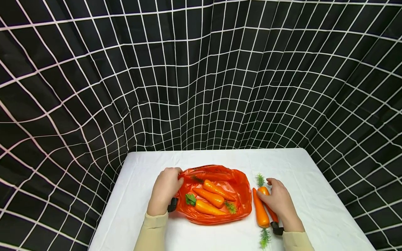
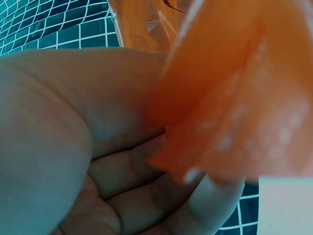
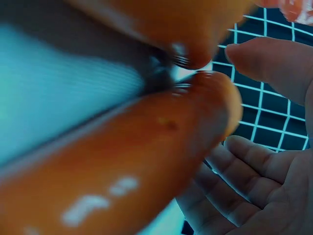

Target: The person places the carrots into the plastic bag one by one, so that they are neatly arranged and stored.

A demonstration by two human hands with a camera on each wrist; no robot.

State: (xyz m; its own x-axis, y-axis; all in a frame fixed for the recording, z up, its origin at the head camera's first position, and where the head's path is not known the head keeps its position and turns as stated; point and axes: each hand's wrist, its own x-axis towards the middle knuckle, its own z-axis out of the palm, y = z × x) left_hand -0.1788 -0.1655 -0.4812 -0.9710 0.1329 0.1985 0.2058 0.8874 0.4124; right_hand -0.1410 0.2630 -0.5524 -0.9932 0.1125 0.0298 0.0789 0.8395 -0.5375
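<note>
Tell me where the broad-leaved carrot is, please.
In the head view, the broad-leaved carrot lies in the red plastic bag, in front of two other carrots, leaves toward the left hand.

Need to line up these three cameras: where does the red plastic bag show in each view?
Head: the red plastic bag sits low, slightly right of center, its left edge in the left hand.
Left wrist: the bag, blurred, fills much of the upper right.
Right wrist: only a small red piece at the top right corner, apparently the bag.
Shared landmark: the white-lined dark cloth, bluer in both wrist views.
</note>
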